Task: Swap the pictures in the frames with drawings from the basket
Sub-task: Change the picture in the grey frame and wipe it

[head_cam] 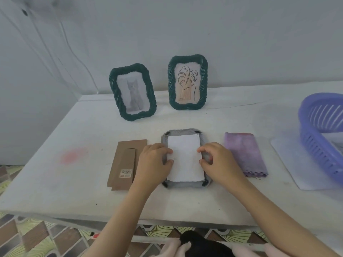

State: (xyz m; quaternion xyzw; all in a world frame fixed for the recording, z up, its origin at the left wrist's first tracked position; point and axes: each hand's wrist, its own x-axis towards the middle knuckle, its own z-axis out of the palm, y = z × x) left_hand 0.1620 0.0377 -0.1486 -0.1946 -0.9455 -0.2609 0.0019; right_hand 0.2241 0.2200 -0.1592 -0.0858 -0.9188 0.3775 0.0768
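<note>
We recorded the face-down frame (185,183) in the lower centre of the view, lying flat on the white surface (74,191). A white sheet (184,158) lay in its back opening, blank side up, and covered most of the frame. Only the grey rim and the dark corner clips showed around it.

The left hand (154,161) was closed, with curled thumb and forefinger gripping the left edge of the white sheet. The right hand (220,161) gripped the right edge in the same way. Both hands hid the long side rails of the frame.

Just left of the left hand lay the cardboard backing (126,164), stand side up, with a barcode label near its lower end. Just right of the right hand lay a folded purple cloth (245,154), close to the frame but apart from it.

At the right edge of the view stood the purple basket (315,145), cut off by the picture border. It rested on a pale mat (289,164). Something white lay inside the basket, but we could not make it out.

In the upper centre, two green frames stood upright against the wall. The cat frame (132,91) was on the left and the leaf frame (187,82) on the right, both well apart from the hands. A faint pink stain (72,154) marked the surface at centre left.
</note>
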